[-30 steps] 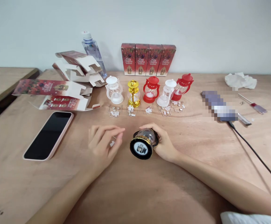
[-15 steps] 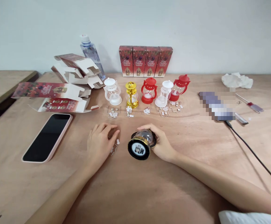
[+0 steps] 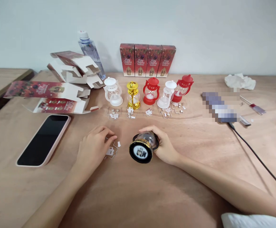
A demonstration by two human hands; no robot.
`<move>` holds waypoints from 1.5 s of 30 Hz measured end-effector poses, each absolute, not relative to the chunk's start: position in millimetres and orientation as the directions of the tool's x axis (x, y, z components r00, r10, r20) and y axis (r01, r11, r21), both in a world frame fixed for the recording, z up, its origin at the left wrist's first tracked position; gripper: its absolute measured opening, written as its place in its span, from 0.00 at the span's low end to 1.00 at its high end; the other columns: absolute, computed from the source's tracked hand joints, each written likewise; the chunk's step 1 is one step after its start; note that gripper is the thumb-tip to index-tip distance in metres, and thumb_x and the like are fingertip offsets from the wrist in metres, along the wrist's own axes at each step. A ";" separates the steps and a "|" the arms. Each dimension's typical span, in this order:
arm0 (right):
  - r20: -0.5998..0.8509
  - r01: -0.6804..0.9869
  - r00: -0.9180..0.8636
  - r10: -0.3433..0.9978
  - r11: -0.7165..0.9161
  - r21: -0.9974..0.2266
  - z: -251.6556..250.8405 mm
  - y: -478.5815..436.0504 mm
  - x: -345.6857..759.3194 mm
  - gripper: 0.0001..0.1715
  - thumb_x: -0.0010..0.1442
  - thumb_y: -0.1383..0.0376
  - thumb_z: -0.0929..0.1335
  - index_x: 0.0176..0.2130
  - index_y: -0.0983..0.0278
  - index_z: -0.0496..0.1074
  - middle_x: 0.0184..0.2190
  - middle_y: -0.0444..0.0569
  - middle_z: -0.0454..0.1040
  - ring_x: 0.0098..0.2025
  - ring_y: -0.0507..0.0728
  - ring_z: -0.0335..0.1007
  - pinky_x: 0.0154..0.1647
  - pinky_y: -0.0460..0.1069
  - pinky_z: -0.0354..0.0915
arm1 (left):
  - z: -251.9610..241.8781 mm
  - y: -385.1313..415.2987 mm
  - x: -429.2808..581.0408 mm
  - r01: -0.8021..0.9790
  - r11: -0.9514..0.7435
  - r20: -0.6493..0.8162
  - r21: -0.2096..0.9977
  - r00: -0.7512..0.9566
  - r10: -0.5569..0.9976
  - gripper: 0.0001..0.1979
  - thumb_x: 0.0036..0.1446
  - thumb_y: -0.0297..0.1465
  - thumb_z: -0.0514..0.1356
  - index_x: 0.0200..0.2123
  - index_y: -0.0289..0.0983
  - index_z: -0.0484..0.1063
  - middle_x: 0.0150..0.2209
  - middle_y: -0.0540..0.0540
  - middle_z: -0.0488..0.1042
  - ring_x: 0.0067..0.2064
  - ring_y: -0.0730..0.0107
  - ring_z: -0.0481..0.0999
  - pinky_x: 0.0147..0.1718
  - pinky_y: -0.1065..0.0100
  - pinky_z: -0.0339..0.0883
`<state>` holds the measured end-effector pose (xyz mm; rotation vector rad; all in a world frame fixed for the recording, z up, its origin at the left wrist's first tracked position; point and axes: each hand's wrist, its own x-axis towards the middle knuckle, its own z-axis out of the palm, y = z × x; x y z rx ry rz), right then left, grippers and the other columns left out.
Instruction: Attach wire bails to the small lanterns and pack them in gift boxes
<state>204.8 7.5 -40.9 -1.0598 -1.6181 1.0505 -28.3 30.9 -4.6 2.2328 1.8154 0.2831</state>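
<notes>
Left fingers (image 3: 105, 130) have shifted left over small parts (image 3: 110, 151); boxes (image 3: 141, 60) read "Christmas".

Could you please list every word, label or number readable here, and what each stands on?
"Merry Christmas": the four upright red cardboard boxes; the smaller line beneath is unreadable.
Opened red-and-white cardboard packaging: lettering too blurred to read surely.
Tilted black-and-gold lantern with clear globe: no readable text.
</notes>
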 end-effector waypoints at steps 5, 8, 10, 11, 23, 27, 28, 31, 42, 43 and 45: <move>0.225 0.171 -0.223 0.948 0.266 -0.949 -40.1 7.7 204.6 0.21 0.51 0.75 0.69 0.45 0.60 0.71 0.41 0.49 0.76 0.46 0.59 0.72 0.48 0.56 0.66 | -1.9 30.4 -26.9 0.935 -0.146 -0.035 0.323 0.166 0.985 0.10 0.58 0.38 0.58 0.30 0.39 0.71 0.35 0.47 0.76 0.39 0.56 0.74 0.38 0.60 0.63; 0.232 0.175 -0.225 0.946 0.274 -0.946 -40.0 7.6 204.8 0.21 0.51 0.75 0.69 0.45 0.60 0.71 0.41 0.48 0.76 0.45 0.59 0.72 0.48 0.55 0.65 | -3.3 31.5 -28.5 0.932 -0.148 -0.043 0.331 0.171 0.984 0.10 0.58 0.40 0.58 0.32 0.39 0.71 0.36 0.46 0.76 0.40 0.55 0.75 0.38 0.59 0.63; 0.240 0.182 -0.229 0.943 0.284 -0.941 -40.2 7.6 205.1 0.21 0.51 0.75 0.69 0.45 0.60 0.71 0.41 0.48 0.76 0.45 0.58 0.72 0.48 0.55 0.65 | -4.0 32.8 -31.5 0.924 -0.164 -0.051 0.346 0.193 0.980 0.10 0.57 0.40 0.59 0.32 0.39 0.71 0.37 0.46 0.76 0.40 0.56 0.75 0.38 0.60 0.63; 0.246 0.185 -0.230 0.942 0.290 -0.939 -40.4 7.7 205.2 0.21 0.51 0.76 0.69 0.44 0.60 0.71 0.41 0.48 0.76 0.45 0.58 0.72 0.48 0.55 0.65 | -3.9 33.5 -33.3 0.919 -0.172 -0.060 0.355 0.206 0.977 0.10 0.56 0.40 0.59 0.31 0.40 0.71 0.36 0.47 0.76 0.39 0.57 0.75 0.38 0.60 0.63; 0.279 0.205 -0.238 0.930 0.329 -0.922 -40.3 8.1 205.2 0.22 0.51 0.77 0.68 0.44 0.59 0.72 0.41 0.47 0.76 0.46 0.58 0.71 0.48 0.54 0.65 | 0.4 33.2 -31.8 0.944 -0.139 -0.164 0.299 0.195 0.967 0.12 0.60 0.41 0.55 0.29 0.40 0.68 0.31 0.48 0.76 0.33 0.59 0.73 0.29 0.64 0.57; 0.283 0.211 -0.237 0.929 0.334 -0.919 -40.3 8.0 204.9 0.21 0.51 0.76 0.68 0.44 0.59 0.72 0.41 0.47 0.76 0.46 0.57 0.71 0.48 0.53 0.65 | -2.7 29.8 -26.9 0.930 -0.211 -0.057 0.302 0.239 0.969 0.12 0.62 0.40 0.54 0.31 0.39 0.68 0.30 0.48 0.76 0.31 0.61 0.74 0.28 0.65 0.58; 0.286 0.215 -0.235 0.929 0.336 -0.917 -40.4 8.0 204.7 0.21 0.51 0.76 0.68 0.44 0.59 0.72 0.41 0.47 0.76 0.46 0.57 0.71 0.48 0.53 0.65 | -3.9 28.5 -25.5 0.908 -0.266 0.016 0.323 0.276 0.961 0.12 0.62 0.40 0.54 0.31 0.39 0.68 0.30 0.48 0.75 0.30 0.62 0.74 0.28 0.66 0.59; 0.298 0.219 -0.232 0.926 0.348 -0.911 -40.8 8.1 204.3 0.21 0.51 0.76 0.68 0.44 0.59 0.72 0.41 0.47 0.77 0.45 0.57 0.71 0.47 0.53 0.65 | -6.2 23.3 -19.4 0.803 -0.487 0.329 0.342 0.383 0.863 0.12 0.64 0.38 0.54 0.31 0.38 0.67 0.27 0.50 0.74 0.29 0.68 0.73 0.28 0.68 0.62; 0.291 0.197 -0.232 0.928 0.338 -0.920 -40.3 8.1 204.2 0.19 0.52 0.74 0.69 0.44 0.59 0.72 0.40 0.47 0.77 0.44 0.58 0.72 0.46 0.53 0.66 | 1.3 7.9 -9.5 0.539 -0.804 0.698 0.253 0.474 0.537 0.06 0.58 0.22 0.62 0.35 0.37 0.69 0.28 0.50 0.75 0.28 0.74 0.72 0.28 0.71 0.67; 0.290 0.194 -0.235 0.928 0.337 -0.921 -40.2 8.2 204.3 0.19 0.51 0.74 0.69 0.44 0.59 0.72 0.40 0.48 0.77 0.44 0.58 0.72 0.46 0.53 0.66 | 1.7 7.5 -10.6 0.540 -0.804 0.701 0.248 0.473 0.534 0.06 0.57 0.21 0.62 0.36 0.36 0.69 0.28 0.50 0.75 0.29 0.74 0.72 0.28 0.71 0.67; 0.288 0.194 -0.240 0.927 0.336 -0.921 -40.1 8.2 204.6 0.20 0.51 0.75 0.69 0.44 0.60 0.72 0.40 0.48 0.77 0.44 0.58 0.72 0.46 0.54 0.65 | 2.4 6.5 -12.0 0.549 -0.802 0.711 0.236 0.465 0.528 0.07 0.57 0.21 0.62 0.36 0.36 0.69 0.28 0.49 0.75 0.29 0.74 0.73 0.28 0.71 0.67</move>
